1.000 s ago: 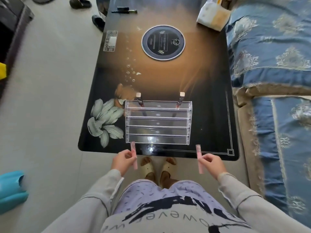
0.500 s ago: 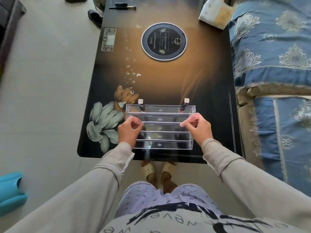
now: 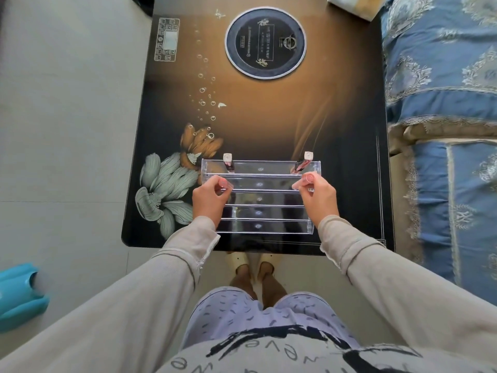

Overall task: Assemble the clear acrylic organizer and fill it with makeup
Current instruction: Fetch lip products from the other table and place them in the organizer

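Acrylic organizer [image 3: 259,212] assembled; two lip tubes [image 3: 229,162] in back tier; left hand [image 3: 208,201] and right hand [image 3: 320,199] each pinch pink tube [image 3: 223,183] at second tier; lower tiers unfilled

Home, living room by the look. Low glass tea table [image 3: 269,117] with printed lotus art [image 3: 166,189], a built-in round hob [image 3: 265,43] and a touch panel [image 3: 167,39]. Sofa [image 3: 441,63] just beside it, under a blue damask cover with lace trim. Pale tiled floor [image 3: 67,130]. Person at the table wears house slippers [image 3: 242,261] and patterned lounge shorts [image 3: 242,313]. Blue plastic item [image 3: 18,294] on the floor.
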### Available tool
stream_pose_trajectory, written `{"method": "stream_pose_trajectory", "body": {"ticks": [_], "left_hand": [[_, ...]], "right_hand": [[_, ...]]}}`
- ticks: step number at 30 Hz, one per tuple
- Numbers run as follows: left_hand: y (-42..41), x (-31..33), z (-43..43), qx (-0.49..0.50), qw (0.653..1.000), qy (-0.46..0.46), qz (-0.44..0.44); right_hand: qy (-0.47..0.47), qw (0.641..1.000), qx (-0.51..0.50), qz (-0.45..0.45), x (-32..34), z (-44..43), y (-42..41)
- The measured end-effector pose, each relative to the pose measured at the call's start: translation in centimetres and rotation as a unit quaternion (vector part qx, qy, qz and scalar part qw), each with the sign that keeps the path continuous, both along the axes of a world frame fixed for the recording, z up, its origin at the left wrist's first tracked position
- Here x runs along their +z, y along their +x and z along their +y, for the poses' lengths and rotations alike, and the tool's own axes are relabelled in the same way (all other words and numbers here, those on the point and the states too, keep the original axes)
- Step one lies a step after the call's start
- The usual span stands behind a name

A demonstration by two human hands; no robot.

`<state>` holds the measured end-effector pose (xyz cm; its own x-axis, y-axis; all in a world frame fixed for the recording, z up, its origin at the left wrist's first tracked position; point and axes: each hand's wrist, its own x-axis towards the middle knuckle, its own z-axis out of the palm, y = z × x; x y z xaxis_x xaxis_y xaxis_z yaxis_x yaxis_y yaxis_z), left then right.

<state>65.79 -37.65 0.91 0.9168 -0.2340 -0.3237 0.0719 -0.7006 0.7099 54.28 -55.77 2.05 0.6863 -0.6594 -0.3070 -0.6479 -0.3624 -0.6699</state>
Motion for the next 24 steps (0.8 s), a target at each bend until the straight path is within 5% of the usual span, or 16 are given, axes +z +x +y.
{"method": "stream_pose_trajectory", "body": {"ticks": [24], "left_hand": [[1.0, -0.9, -1.1, -0.063, 0.996, 0.061, 0.030]], "right_hand": [[0.009, 0.996, 0.058, 0.070, -1.2, -0.4, 0.3]]}}
